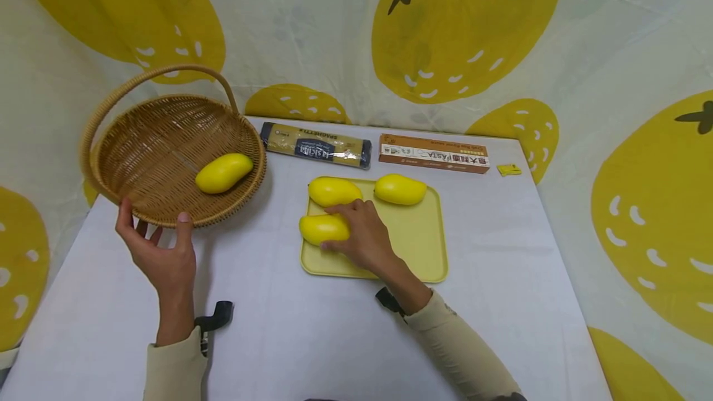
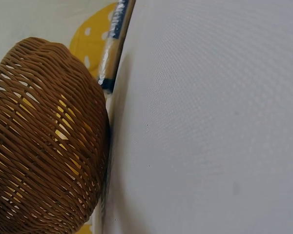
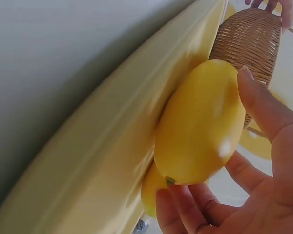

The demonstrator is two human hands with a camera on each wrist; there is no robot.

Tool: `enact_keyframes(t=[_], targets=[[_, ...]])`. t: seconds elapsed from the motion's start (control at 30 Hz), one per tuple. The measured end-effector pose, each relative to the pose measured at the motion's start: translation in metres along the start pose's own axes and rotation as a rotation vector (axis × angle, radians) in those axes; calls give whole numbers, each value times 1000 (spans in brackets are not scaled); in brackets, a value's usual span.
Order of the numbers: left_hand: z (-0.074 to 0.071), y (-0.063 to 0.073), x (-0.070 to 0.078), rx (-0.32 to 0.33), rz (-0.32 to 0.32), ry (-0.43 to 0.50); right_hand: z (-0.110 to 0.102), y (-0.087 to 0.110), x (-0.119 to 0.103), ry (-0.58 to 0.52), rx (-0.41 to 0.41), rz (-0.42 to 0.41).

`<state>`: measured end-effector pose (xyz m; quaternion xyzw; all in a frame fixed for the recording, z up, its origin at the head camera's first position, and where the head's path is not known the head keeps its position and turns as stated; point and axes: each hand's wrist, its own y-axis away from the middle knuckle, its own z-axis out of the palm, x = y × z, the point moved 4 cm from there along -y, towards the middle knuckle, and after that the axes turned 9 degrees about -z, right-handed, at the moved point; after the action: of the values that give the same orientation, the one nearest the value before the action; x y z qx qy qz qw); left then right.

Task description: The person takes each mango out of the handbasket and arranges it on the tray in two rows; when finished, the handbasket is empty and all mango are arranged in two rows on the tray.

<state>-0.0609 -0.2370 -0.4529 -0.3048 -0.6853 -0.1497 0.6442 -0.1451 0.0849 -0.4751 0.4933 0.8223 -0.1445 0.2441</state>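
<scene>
My left hand (image 1: 161,258) grips the near rim of a round wicker basket (image 1: 145,135) with an arched handle, thumb on the inside. The basket tilts toward me, and one yellow mango (image 1: 224,173) lies in it. My right hand (image 1: 364,237) holds another mango (image 1: 320,229) between thumb and fingers at the left side of a pale yellow tray (image 1: 414,240). In the right wrist view this mango (image 3: 200,122) sits close over the tray surface. Two more mangoes lie along the tray's back edge, one at the left (image 1: 334,191) and one at the right (image 1: 400,189).
Behind the tray lie a spaghetti packet (image 1: 316,144) and a brown pasta box (image 1: 433,153). A small yellow sachet (image 1: 509,169) is at the back right. A fruit-patterned cloth (image 1: 312,30) hangs behind the white table (image 1: 501,302).
</scene>
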Motion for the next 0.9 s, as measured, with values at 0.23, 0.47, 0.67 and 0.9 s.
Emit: enact_keyframes(t=[0.23,0.47,0.67,0.9], targets=[[0,0,1,1,-1,-1,-5,-6,-8,-80,52,-52],[0,-1,-4,13,-22,-2,-16,-21,-30,-189,163,-187],[-1,-3,-6,11,-13,-14,-25,-38,-56,-208,179,-273],[-1,-3,-7,9,0,-7,-30,-57,-82,-232,144,-306]])
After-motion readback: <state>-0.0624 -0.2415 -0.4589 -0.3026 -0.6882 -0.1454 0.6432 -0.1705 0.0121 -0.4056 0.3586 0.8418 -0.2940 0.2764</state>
